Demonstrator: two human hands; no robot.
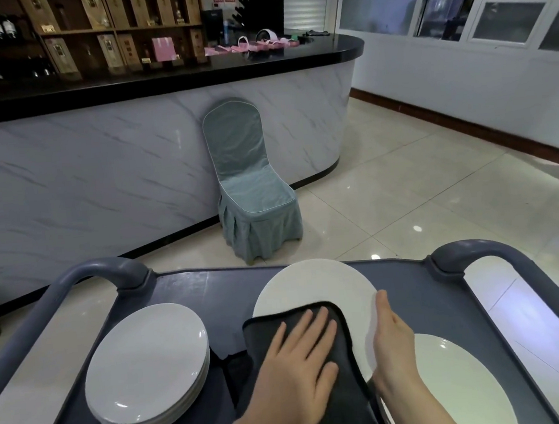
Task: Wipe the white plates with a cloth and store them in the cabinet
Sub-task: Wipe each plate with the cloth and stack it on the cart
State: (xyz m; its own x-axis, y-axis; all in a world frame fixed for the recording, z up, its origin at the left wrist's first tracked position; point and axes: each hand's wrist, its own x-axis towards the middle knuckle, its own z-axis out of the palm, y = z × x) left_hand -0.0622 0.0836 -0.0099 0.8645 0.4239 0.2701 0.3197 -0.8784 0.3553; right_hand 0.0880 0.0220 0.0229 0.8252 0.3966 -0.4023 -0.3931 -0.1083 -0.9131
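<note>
A white plate (311, 285) is held tilted above the grey cart top (207, 285). My left hand (301, 358) lies flat with straight fingers on a dark grey cloth (341, 338), pressing it against the plate's face. My right hand (392, 340) holds the plate's right rim, thumb along the edge; its fingers are hidden behind the plate. A stack of several white plates (146, 369) sits on the cart's left side. Another white plate (462, 385) lies at the lower right, partly under my right forearm.
The cart has raised grey handles at the left (97, 270) and right (467, 253). Beyond it a chair with a blue-grey cover (252, 187) stands against a marble-fronted bar counter (99, 180). Shiny tiled floor (422, 199) stretches to the right.
</note>
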